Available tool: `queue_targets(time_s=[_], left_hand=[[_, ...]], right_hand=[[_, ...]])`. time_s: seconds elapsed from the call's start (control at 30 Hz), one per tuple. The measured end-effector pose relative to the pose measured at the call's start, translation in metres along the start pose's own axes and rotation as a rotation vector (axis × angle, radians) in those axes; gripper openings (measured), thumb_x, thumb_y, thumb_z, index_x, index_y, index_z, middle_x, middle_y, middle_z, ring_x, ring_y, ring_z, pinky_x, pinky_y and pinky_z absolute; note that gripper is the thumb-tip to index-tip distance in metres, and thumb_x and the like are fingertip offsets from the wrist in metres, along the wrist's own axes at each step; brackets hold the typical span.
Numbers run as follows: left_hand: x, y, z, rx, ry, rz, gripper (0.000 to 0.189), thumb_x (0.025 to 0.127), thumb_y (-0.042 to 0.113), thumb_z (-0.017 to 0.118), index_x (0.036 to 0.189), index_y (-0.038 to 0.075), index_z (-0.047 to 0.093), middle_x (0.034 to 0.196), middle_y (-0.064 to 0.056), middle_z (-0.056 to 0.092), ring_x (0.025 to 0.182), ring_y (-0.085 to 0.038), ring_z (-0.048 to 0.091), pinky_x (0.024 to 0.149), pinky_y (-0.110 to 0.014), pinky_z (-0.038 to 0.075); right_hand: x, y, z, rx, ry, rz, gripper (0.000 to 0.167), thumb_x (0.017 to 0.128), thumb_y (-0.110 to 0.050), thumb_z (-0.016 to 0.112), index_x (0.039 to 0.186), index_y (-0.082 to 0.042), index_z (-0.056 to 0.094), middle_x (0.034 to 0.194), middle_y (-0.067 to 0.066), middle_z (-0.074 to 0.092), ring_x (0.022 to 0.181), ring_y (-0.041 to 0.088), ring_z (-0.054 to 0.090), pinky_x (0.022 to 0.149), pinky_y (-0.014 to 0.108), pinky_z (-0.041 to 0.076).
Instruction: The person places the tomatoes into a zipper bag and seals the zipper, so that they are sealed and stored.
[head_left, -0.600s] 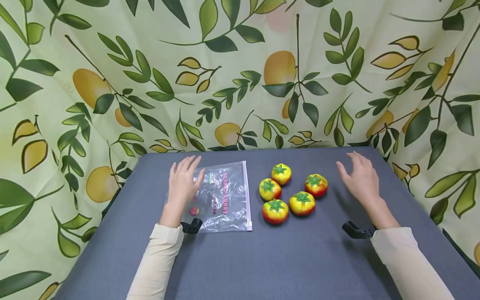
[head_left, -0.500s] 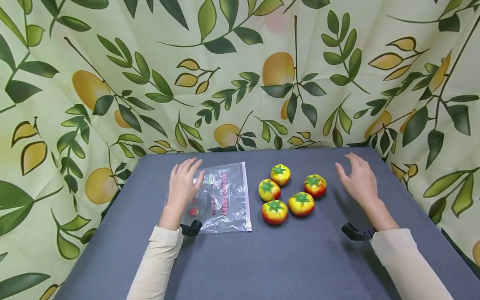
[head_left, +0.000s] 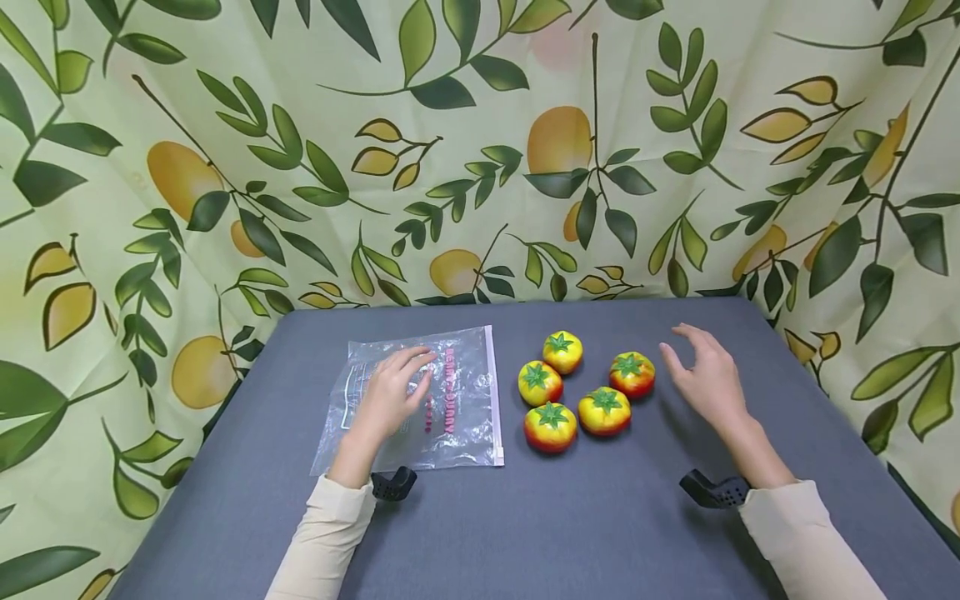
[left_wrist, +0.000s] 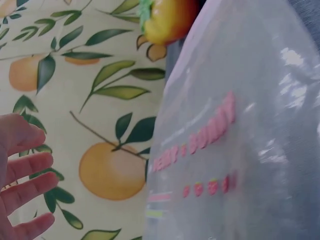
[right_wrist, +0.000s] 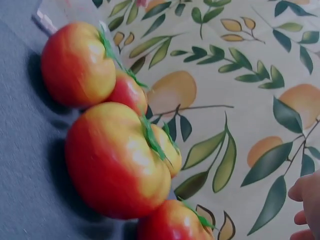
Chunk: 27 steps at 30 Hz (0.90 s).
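A clear zip bag [head_left: 468, 437] with pink lettering lies flat on the left of the table, its zip strip facing right. Over its middle hovers my left hand [head_left: 392, 392], fingers loosely bent and holding nothing; the left wrist view shows these fingers [left_wrist: 30, 192] apart from the bag. Several red and yellow toy tomatoes [head_left: 551, 429] with green leaf tops stand in a cluster right of the bag. To the right of the rightmost tomato [head_left: 632, 375], my right hand [head_left: 707, 379] hangs in the air, fingers relaxed, touching nothing. The right wrist view has tomatoes [right_wrist: 110, 165] close up.
A dark grey cloth covers the table [head_left: 585, 525]. Behind it and along both sides hangs a curtain [head_left: 480, 200] printed with leaves and orange fruit. Each wrist wears a black camera mount [head_left: 395, 483].
My left hand has moved right and nearer to me, over the bag's middle. The right hand has shifted slightly left and nearer to me. Bag and tomatoes stay put.
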<state>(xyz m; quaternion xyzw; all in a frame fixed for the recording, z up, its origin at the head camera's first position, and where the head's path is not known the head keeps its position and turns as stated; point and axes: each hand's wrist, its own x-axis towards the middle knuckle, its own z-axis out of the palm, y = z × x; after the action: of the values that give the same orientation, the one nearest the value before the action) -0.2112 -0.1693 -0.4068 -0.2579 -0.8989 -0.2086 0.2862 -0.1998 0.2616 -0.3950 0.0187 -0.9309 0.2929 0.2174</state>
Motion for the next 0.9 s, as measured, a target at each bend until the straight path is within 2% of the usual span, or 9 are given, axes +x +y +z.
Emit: queue_targets(time_s=[0.27,0.47,0.57,0.7,0.8,0.9], left_hand=[[-0.012,0.012,0.011,-0.021,-0.054,0.045,0.026,0.082,0.008,0.070,0.108,0.006,0.069,0.117,-0.014,0.068,0.110,-0.033,0.064,0.098,-0.050,0.050],[-0.020,0.024,0.021,-0.083,-0.054,0.059,0.023,0.081,0.005,0.071,0.105,0.006,0.070,0.114,-0.015,0.070,0.108,-0.033,0.066,0.098,-0.049,0.050],[-0.026,0.031,0.025,-0.092,-0.065,0.057,0.022,0.081,0.007,0.071,0.103,0.007,0.071,0.113,-0.014,0.070,0.107,-0.031,0.066,0.096,-0.048,0.051],[-0.033,0.041,0.033,-0.091,-0.126,0.068,0.022,0.082,0.010,0.070,0.104,0.009,0.071,0.115,-0.011,0.070,0.109,-0.029,0.065,0.096,-0.046,0.051],[-0.035,0.047,0.040,-0.065,-0.170,0.096,0.023,0.083,0.011,0.070,0.106,0.010,0.071,0.116,-0.011,0.069,0.111,-0.028,0.065,0.098,-0.046,0.051],[-0.034,0.052,0.046,-0.023,-0.212,0.131,0.024,0.083,0.011,0.070,0.107,0.011,0.071,0.119,-0.010,0.068,0.113,-0.027,0.064,0.099,-0.045,0.050]], right_hand=[[-0.013,-0.009,0.011,0.048,-0.009,-0.042,0.037,0.093,-0.013,0.059,0.123,0.007,0.055,0.124,0.032,0.056,0.107,0.048,0.055,0.086,0.063,0.048],[-0.025,-0.017,0.020,0.094,-0.051,-0.047,0.035,0.092,-0.013,0.061,0.121,0.006,0.057,0.119,0.029,0.059,0.102,0.047,0.059,0.084,0.061,0.051],[-0.029,-0.022,0.025,0.088,-0.069,-0.053,0.035,0.090,-0.013,0.064,0.120,0.005,0.059,0.117,0.028,0.061,0.092,0.042,0.061,0.077,0.053,0.054],[-0.033,-0.029,0.028,0.093,-0.080,-0.077,0.034,0.088,-0.011,0.067,0.118,0.004,0.060,0.113,0.025,0.064,0.081,0.030,0.059,0.065,0.032,0.049],[-0.036,-0.033,0.030,0.111,-0.084,-0.100,0.033,0.086,-0.010,0.068,0.116,0.003,0.062,0.111,0.023,0.065,0.081,0.028,0.060,0.064,0.027,0.049],[-0.038,-0.038,0.032,0.122,-0.087,-0.115,0.032,0.085,-0.010,0.069,0.114,0.002,0.063,0.109,0.021,0.067,0.088,0.030,0.062,0.069,0.031,0.053]])
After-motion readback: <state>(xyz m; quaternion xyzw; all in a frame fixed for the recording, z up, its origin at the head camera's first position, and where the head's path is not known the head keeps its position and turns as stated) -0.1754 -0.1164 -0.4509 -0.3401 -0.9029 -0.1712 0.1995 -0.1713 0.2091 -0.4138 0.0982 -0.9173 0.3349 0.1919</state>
